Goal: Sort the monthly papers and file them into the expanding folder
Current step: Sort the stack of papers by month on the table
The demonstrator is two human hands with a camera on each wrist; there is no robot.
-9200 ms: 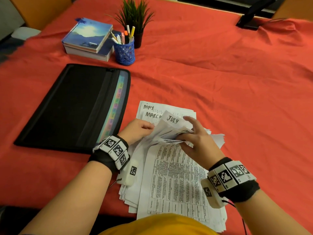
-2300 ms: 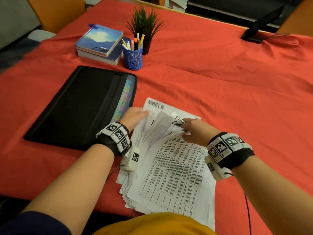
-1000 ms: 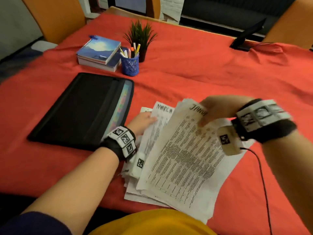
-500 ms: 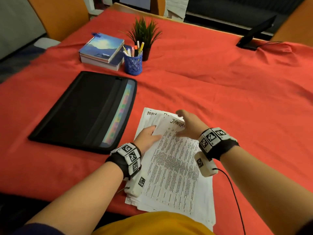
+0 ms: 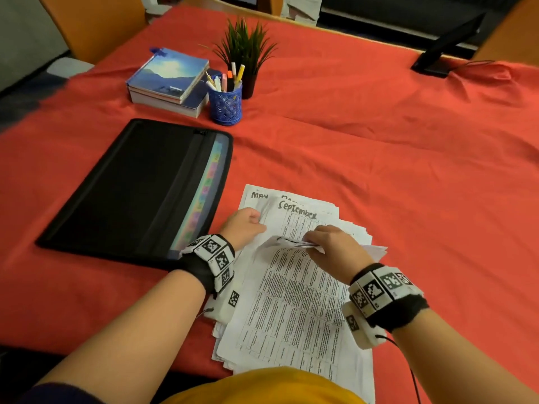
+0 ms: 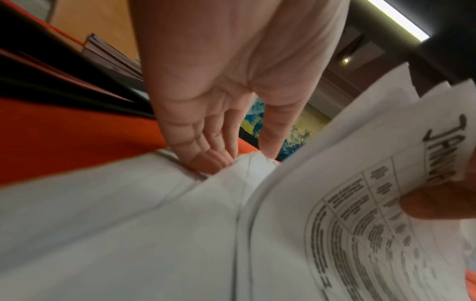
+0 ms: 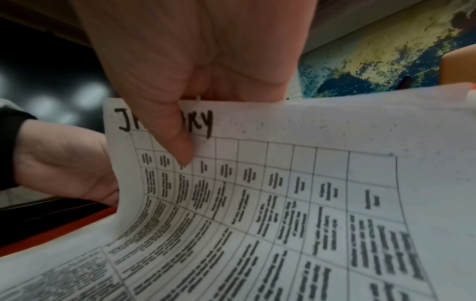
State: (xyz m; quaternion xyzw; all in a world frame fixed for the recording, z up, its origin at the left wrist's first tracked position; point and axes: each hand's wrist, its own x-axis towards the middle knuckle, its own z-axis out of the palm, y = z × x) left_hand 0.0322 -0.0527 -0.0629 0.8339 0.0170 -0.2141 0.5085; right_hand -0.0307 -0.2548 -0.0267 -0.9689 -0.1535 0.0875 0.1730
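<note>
Red cloth (image 5: 379, 147) covers the whole table, creased in long folds. Paper stack (image 5: 294, 310) lies at the near edge, centre, fanned and untidy. Right hand (image 5: 332, 247) pinches the top edge of the sheet headed JANUARY (image 7: 270, 203), thumb on the printed face over the heading, fingers behind; sheet is curled up off the stack. Sheet headed September (image 5: 297, 220) lies exposed just beyond it, and a corner marked MAY (image 5: 259, 195) shows further back. Left hand (image 5: 243, 227) rests at the stack's far left corner, fingers fairly straight with tips down on the paper edges; nothing gripped.

Black expanding folder (image 5: 137, 188) lies flat, just left of the stack, apart from it; coloured tabs (image 5: 204, 188) run along its right edge. Far of the folder: two stacked books (image 5: 167, 80), a blue mesh pen cup (image 5: 225, 103) just right of them, small potted plant (image 5: 246, 53) just behind the cup. Dark stand (image 5: 443, 51) at the far right edge. Orange chair backs (image 5: 93, 24) beyond the table. Wrist views show a blue-and-yellow wall painting (image 7: 373, 51).
</note>
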